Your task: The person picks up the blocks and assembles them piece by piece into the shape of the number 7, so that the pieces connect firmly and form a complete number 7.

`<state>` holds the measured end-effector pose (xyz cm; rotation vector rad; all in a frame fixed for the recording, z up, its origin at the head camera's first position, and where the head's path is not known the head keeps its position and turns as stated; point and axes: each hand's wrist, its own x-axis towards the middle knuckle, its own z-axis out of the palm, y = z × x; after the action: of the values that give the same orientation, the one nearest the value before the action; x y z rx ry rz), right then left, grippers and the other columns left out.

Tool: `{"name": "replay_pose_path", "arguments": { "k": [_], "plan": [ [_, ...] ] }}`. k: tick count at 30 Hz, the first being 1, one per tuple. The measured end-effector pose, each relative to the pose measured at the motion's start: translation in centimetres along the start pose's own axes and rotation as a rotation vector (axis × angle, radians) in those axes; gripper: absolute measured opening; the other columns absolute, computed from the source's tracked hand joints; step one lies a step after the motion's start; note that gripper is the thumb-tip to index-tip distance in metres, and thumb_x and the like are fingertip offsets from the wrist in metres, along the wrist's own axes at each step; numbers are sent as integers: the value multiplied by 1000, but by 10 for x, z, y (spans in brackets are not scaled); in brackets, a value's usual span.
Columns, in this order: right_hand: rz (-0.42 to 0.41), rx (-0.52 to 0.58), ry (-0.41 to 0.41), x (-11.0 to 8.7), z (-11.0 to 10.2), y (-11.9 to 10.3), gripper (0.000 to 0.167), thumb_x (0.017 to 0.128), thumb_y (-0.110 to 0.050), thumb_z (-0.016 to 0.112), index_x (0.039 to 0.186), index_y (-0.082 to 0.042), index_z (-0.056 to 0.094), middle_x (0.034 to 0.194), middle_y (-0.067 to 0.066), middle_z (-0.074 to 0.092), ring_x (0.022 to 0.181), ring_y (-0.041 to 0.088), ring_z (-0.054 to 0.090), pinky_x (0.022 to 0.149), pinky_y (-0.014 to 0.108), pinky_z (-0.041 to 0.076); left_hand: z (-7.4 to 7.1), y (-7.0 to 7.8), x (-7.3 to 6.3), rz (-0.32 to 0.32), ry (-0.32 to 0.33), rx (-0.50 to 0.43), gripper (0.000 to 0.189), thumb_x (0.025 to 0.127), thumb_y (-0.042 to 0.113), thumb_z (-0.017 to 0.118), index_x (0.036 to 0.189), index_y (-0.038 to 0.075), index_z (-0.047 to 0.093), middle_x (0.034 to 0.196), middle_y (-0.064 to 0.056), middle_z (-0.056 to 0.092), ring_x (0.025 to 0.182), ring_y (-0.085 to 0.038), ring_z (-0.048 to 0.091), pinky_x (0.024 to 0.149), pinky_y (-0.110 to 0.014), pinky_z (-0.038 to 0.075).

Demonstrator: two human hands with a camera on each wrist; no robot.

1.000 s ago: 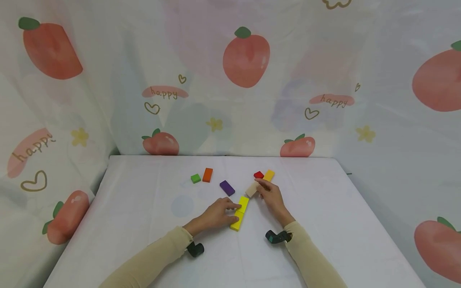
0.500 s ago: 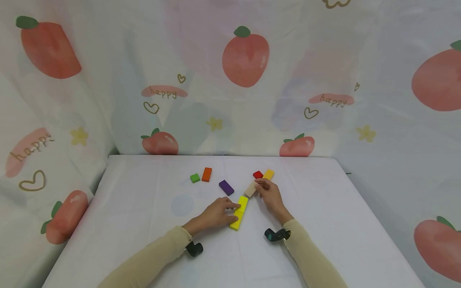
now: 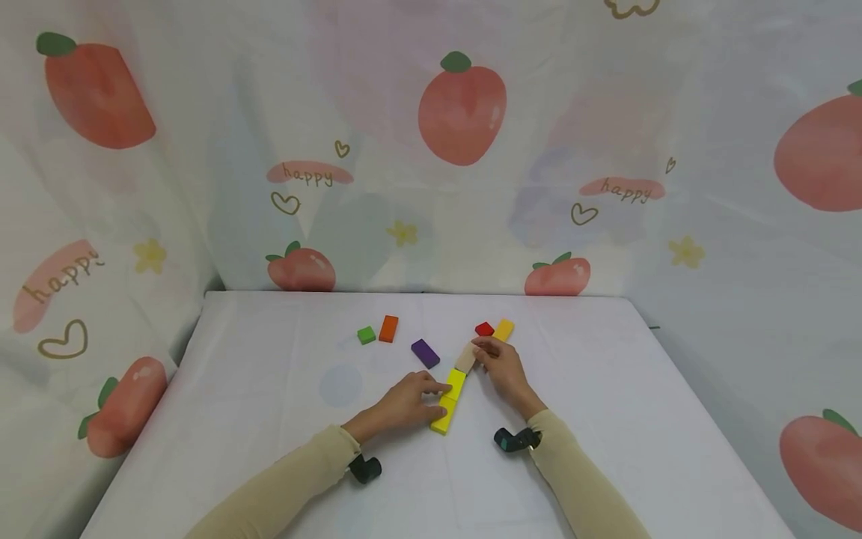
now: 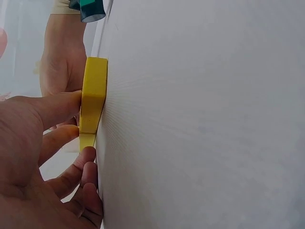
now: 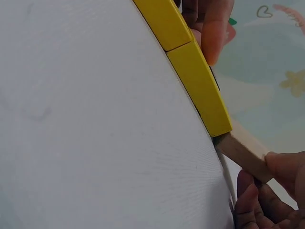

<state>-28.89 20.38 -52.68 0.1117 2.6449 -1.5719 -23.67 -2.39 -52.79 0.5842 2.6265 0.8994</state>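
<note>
Head view: left hand point(image 3: 404, 400), unclenched, touches two yellow blocks point(image 3: 451, 400); right hand point(image 3: 505, 370) pinches wooden block point(image 3: 465, 358) — apparently abutting one.

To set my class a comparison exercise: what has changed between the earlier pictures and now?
The wooden block in the right hand has shifted slightly left and toward the person; its near end now appears to meet the two yellow blocks. Nothing was newly gripped or released. The left hand still touches them; the purple block, orange block, green block and red block lie as before.
</note>
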Motion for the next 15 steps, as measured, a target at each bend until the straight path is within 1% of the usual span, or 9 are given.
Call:
{"name": "replay_pose_path", "arguments": {
  "k": [5,11,15],
  "plan": [
    [5,-18,-6,0,1,2,27,99,-24,59,125,-17,64,119,8,65,98,23,58,80,26,52,1,0,0,12,1,-1,43,88,38,71,131,33,64,115,6,59,107,-13,52,89,-31,50],
    [-32,-99,-42,2,2,3,31,96,-27,64,126,-20,63,121,6,62,110,25,58,93,36,53,0,0,-1,10,3,7,44,89,39,71,132,33,63,116,7,59,108,-12,52,90,-31,50],
    [-43,-132,-47,1,3,2,34,94,-28,66,127,-19,62,117,7,62,108,25,58,92,37,54,1,1,-1,6,4,-1,44,89,39,71,132,32,63,116,6,59,108,-13,52,92,-32,49]
  ]
}}
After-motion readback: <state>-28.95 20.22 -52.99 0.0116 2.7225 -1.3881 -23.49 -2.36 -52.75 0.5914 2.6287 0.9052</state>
